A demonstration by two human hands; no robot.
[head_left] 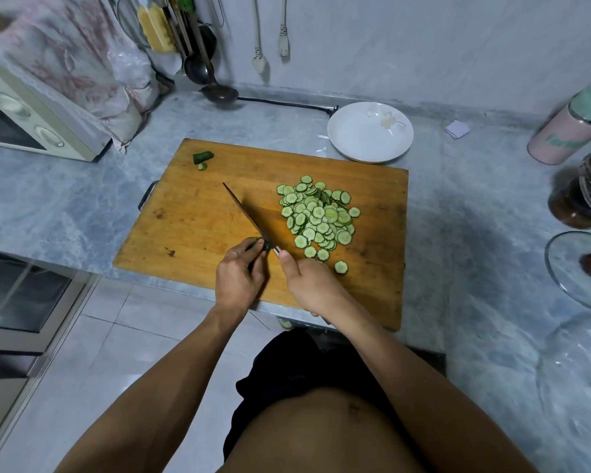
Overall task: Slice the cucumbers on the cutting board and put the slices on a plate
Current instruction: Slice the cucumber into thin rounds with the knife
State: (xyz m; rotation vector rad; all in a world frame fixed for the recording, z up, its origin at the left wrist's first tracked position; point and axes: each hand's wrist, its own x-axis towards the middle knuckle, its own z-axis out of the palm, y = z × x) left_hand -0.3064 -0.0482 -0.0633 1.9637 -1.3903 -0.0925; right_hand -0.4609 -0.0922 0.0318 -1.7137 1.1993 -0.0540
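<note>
Slicing nearly done, by my read: big pile of slices (318, 218) sits on the right half of the cutting board (198, 213), a couple of strays toward its near edge. What's left of the cucumber is a short stub (260, 245) near the board's near edge, under my fingers. Cut-off end piece (203, 156) with one loose slice lies at the far left corner of the board. Plate (369, 131) on the counter just past the board's far right corner, nothing on it yet, so the whole transfer step is still to do

My left hand (238, 276): fingers curled down, pinching the stub against the board, right beside the blade. My right hand (309, 283): closed round the handle of the knife (248, 216), thumb up along it, handle itself mostly hidden. Blade runs diagonally toward the far left, edge at the stub

Stub is very short, fingertips sit close to the blade, likely only a few cuts left before I bin the end
</note>
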